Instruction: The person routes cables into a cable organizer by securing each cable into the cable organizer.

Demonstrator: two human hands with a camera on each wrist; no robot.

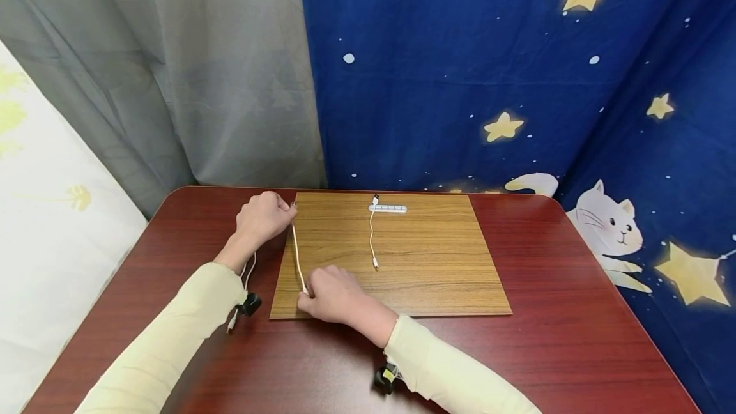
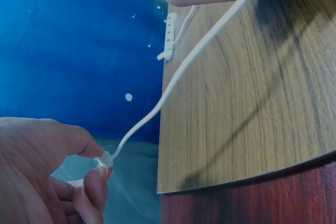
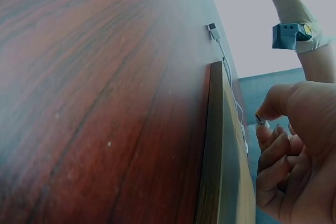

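Note:
A white charging cable (image 1: 297,251) stretches between the hands above the left part of a wood-grain board (image 1: 437,260). My left hand (image 1: 261,219) pinches its far end by the board's back left corner. At the near end, my right hand (image 1: 336,296) pinches the other plug between thumb and finger. The left wrist view shows the cord (image 2: 178,72) bowing slightly from hand to hand, its shadow falling on the board. In the right wrist view, a small plug tip (image 3: 261,121) shows at the right fingertips; the rest of that plug is hidden.
A white cable holder strip (image 1: 391,209) lies near the board's back edge. A second white cable (image 1: 371,235) runs forward from its left end. Another white cable (image 1: 232,322) lies on the red-brown table (image 1: 563,312) beneath the left wrist. Curtains (image 1: 460,69) hang behind.

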